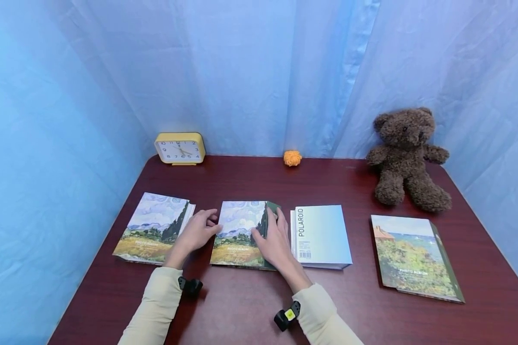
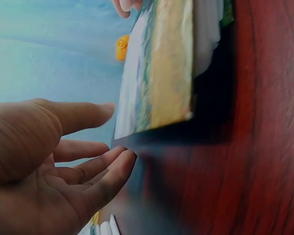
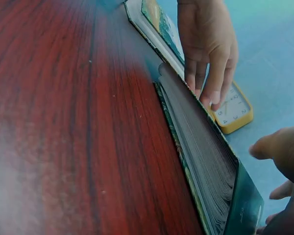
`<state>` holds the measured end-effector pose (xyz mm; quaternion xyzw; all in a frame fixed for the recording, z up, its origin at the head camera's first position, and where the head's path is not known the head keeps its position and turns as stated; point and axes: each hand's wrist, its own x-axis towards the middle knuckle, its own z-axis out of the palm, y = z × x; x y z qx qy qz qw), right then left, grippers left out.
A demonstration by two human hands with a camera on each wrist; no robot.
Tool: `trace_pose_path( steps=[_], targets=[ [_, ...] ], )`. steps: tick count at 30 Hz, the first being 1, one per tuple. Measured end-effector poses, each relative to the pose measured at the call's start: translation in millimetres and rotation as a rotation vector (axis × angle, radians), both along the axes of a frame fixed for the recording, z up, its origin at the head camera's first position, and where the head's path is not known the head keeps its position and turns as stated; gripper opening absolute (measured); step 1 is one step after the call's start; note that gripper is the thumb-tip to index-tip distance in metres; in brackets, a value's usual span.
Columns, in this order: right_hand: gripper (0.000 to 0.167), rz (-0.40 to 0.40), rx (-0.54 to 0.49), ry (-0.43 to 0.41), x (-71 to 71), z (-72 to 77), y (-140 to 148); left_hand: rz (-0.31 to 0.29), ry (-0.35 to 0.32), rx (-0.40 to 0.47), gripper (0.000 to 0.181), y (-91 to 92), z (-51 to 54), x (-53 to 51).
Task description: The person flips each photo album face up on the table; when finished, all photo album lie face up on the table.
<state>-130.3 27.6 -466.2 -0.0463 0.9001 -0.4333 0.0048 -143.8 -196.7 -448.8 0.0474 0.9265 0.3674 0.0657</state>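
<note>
A photo album with a painted field and dark tree [image 1: 237, 235] lies between my hands in the head view. My left hand [image 1: 200, 230] is beside its left edge, thumb and fingers apart; in the left wrist view this hand [image 2: 63, 161] holds nothing, its fingertips close to the album's corner [image 2: 171, 73]. Over the green spine side is my right hand [image 1: 276, 239], its fingers spread above the cover. In the right wrist view the album's page edges [image 3: 201, 147] show, with the right hand [image 3: 289, 166] beside the spine; whether it touches is unclear.
A matching album [image 1: 151, 230] lies left, a pale blue POLAROID album [image 1: 323, 239] right of centre, and a seaside-painting album [image 1: 414, 258] farther right. Along the back stand a yellow clock [image 1: 180, 149], a small orange ball-like object [image 1: 292, 158] and a brown teddy bear [image 1: 406, 158].
</note>
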Motion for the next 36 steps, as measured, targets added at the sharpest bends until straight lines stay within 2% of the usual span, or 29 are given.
trace_pose_path(
  steps=[7, 16, 25, 31, 36],
  targets=[
    [0.074, -0.014, 0.023, -0.083, 4.0, -0.7, 5, 0.005, 0.002, -0.047, 0.052, 8.8, -4.8, 0.3],
    [0.062, -0.016, -0.014, -0.100, 1.3, -0.2, 10, 0.012, 0.014, -0.040, 0.050, 12.4, -4.9, -0.2],
    [0.058, -0.057, -0.136, -0.070, -0.4, 0.0, 13, 0.004, 0.000, -0.023, 0.051, 19.1, -1.8, 0.3],
    [0.056, -0.084, -0.242, -0.095, -0.1, 2.4, 13, -0.006, -0.014, -0.038, 0.051, 22.4, 0.4, 0.8],
    [0.054, -0.092, -0.268, -0.097, 0.2, 6.8, 13, -0.003, -0.022, -0.051, 0.054, 27.7, 5.1, 1.8]
  ],
)
